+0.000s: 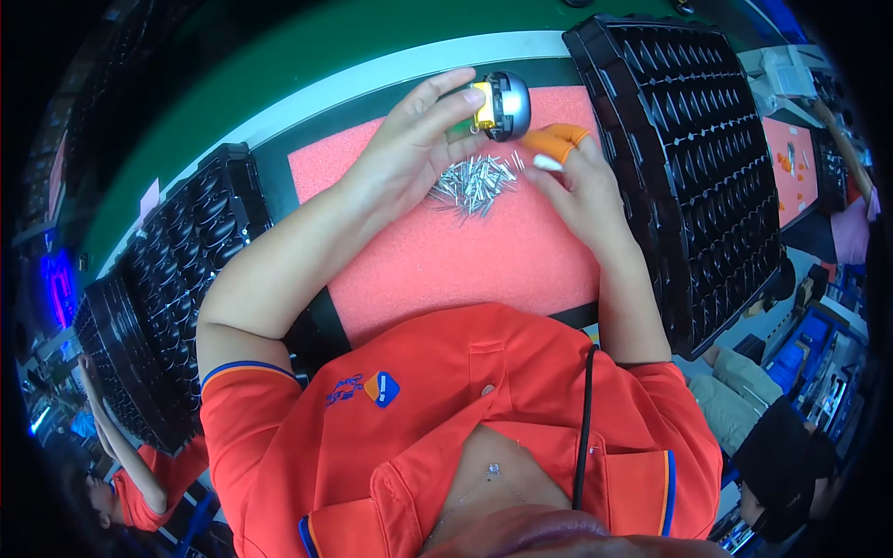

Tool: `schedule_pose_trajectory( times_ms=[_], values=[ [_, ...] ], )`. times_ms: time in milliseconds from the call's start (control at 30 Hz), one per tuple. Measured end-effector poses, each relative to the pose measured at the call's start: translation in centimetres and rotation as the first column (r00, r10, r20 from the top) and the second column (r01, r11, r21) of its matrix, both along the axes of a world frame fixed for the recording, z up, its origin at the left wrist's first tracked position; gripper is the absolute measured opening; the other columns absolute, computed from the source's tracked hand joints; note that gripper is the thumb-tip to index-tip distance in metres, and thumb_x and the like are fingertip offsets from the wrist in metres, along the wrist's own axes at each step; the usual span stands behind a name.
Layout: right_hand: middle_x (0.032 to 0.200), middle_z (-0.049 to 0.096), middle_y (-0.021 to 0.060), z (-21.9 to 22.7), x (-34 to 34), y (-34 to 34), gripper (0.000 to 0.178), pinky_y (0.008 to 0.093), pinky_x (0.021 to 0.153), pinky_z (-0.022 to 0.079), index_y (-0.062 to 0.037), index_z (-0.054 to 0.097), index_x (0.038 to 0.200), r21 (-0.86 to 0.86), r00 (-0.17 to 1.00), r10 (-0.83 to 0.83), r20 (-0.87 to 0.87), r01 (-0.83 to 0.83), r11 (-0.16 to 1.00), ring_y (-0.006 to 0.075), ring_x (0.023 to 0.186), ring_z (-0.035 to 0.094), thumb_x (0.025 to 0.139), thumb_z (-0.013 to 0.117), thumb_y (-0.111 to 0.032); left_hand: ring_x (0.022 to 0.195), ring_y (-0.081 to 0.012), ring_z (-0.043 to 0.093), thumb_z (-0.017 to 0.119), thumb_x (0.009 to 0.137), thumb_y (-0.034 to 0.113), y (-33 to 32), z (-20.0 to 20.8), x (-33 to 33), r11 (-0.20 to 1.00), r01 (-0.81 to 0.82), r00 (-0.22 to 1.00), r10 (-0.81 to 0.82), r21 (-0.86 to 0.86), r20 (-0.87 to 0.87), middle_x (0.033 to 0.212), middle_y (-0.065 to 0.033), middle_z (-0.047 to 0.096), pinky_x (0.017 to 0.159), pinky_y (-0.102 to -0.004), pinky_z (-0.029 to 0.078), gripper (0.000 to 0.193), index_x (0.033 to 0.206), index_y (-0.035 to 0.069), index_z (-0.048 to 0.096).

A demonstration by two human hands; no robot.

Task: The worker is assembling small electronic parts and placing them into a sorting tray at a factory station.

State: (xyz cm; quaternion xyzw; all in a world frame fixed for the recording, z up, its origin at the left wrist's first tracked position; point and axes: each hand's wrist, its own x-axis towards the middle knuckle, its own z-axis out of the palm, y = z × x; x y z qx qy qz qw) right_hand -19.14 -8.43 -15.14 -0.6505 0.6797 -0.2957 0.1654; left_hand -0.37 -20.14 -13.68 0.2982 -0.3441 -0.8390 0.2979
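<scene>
My left hand (414, 139) is closed around a small rounded device (511, 105) above the far part of a pink foam mat (446, 270). The device has a shiny silver-grey dome, a black body and a yellow block on the side toward my fingers. Just right of it, my right hand (581, 177) has orange covers on its fingers and a white cover on the thumb tip. Its thumb and fingers come together; whatever is between them is too small to make out. Beneath and between the hands lies a loose pile of thin metal pins (476, 186).
A stack of black moulded trays (688, 158) with rows of pockets rises right of the mat. More black trays (186, 232) stand at the left. A pale edge strip (372, 79) runs behind the mat. Other people sit at the lower left and right, with another pink mat (791, 172) far right.
</scene>
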Motion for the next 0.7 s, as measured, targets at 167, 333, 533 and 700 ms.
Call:
schedule_pose_trajectory(
  times_ms=[167, 333, 533, 700],
  values=[
    [0.105, 0.056, 0.0105, -0.1, 0.0, 0.0, 0.030, 0.0321, 0.075, 0.047, -0.0041, 0.062, 0.108, 0.046, 0.992, 0.091, -0.086, -0.088, 0.995, 0.0268, 0.090, 0.059, 0.080, 0.070, -0.013, 0.098, -0.0202, 0.062, 0.061, 0.090, 0.023, -0.6, 0.1, 0.2, 0.974, 0.052, 0.994, -0.029, 0.219, -0.107, 0.113, -0.0144, 0.057, 0.087, -0.0292, 0.053, 0.048, 0.126, -0.002, 0.042],
    [0.097, 0.058, 0.0085, 1.0, -0.2, 0.2, 0.025, 0.0291, 0.074, 0.046, -0.0028, 0.058, 0.105, 0.167, 0.998, 0.017, 0.062, -0.027, 0.986, 0.0188, 0.086, 0.060, 0.082, 0.067, -0.008, 0.106, -0.0251, 0.061, 0.053, 0.094, 0.029, -0.5, 0.7, 0.2, 0.959, 0.085, 0.981, -0.032, 0.271, -0.194, 0.113, -0.0164, 0.057, 0.087, -0.0308, 0.054, 0.045, 0.123, -0.004, 0.043],
    [0.093, 0.064, 0.0053, 2.3, 0.4, -0.2, 0.022, 0.0247, 0.073, 0.045, -0.0009, 0.058, 0.108, 0.097, 0.866, -0.241, 0.439, 0.220, 0.971, 0.0098, 0.081, 0.057, 0.086, 0.063, -0.006, 0.092, -0.0223, 0.066, 0.040, 0.099, 0.038, 0.1, 1.6, 0.3, 0.993, 0.081, 0.997, -0.082, -0.087, -0.008, 0.106, -0.0137, 0.057, 0.075, -0.0268, 0.054, 0.047, 0.126, -0.001, 0.042],
    [0.096, 0.065, 0.0062, 5.0, 2.1, -1.6, 0.026, 0.0190, 0.069, 0.042, 0.0004, 0.059, 0.113, 0.022, 0.629, -0.196, 0.753, 0.274, 0.962, 0.0040, 0.073, 0.050, 0.087, 0.061, -0.003, 0.072, -0.0099, 0.052, 0.035, 0.100, 0.039, 0.8, 1.8, 0.4, 0.953, 0.211, 0.973, -0.182, -0.218, 0.145, 0.090, -0.0045, 0.049, 0.061, -0.0219, 0.039, 0.044, 0.129, 0.007, 0.044]
  ],
)
